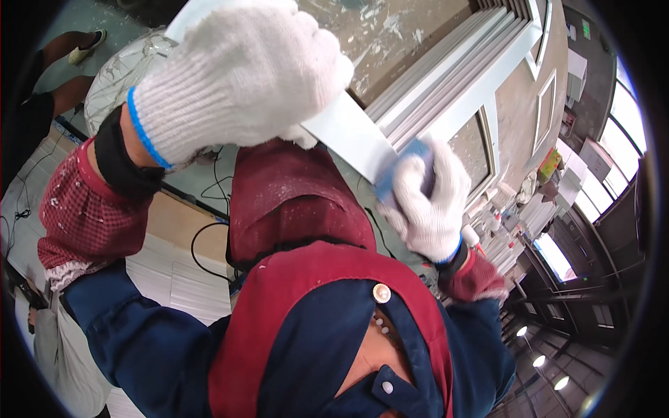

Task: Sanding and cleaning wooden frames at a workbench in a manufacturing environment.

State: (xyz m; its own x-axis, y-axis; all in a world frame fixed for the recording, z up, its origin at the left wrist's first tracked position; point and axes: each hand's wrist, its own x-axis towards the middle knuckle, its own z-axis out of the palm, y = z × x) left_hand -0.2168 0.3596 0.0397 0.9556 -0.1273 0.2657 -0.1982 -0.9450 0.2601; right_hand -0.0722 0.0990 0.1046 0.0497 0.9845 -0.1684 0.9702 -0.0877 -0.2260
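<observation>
Both my hands wear white knitted gloves with blue cuff edging. My left hand (pixel 244 76) is closed at the upper left, over the near side of a white frame (pixel 348 136). Its curled fingers and a bit of thumb show at the frame, though the grip itself is mostly hidden under the glove. Over on the right, my right hand (pixel 432 198) grips a blue-grey sanding block (pixel 404 171), thumb on the near side. The block lies against the frame's right-hand corner and looks slightly blurred.
Beyond the frame is a brown, paint-spotted surface (pixel 390 42); grey-white strips (pixel 446 63) lie side by side there. Another frame (pixel 481 157) sits at right. Black cables (pixel 216 184) run below my left hand. A person's legs (pixel 66 63) show at far left.
</observation>
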